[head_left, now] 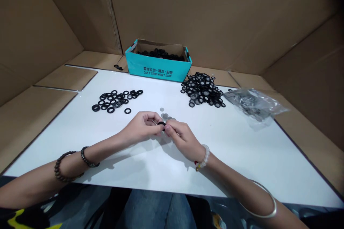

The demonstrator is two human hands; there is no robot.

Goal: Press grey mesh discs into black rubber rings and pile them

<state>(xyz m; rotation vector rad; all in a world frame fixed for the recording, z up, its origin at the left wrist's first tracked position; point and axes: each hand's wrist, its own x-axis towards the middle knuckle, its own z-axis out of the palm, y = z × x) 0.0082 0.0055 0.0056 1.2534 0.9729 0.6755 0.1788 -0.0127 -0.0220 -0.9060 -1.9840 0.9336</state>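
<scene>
Left hand point(141, 127) and right hand point(182, 139) pinch, fingertips pressed close, a black rubber ring point(161, 123) over the white tabletop point(228, 157); grey-meshed black rings point(202, 90) lie heaped as done, plain black rings point(115, 101) and few grey mesh discs point(165, 116) remain.

Bright, even light, soft shadows, dim top-right corner, bowed edges

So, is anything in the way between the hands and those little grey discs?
Nothing visible is in the way. The small grey discs lie just beyond the left hand and right hand, which together pinch a black rubber ring.
</scene>
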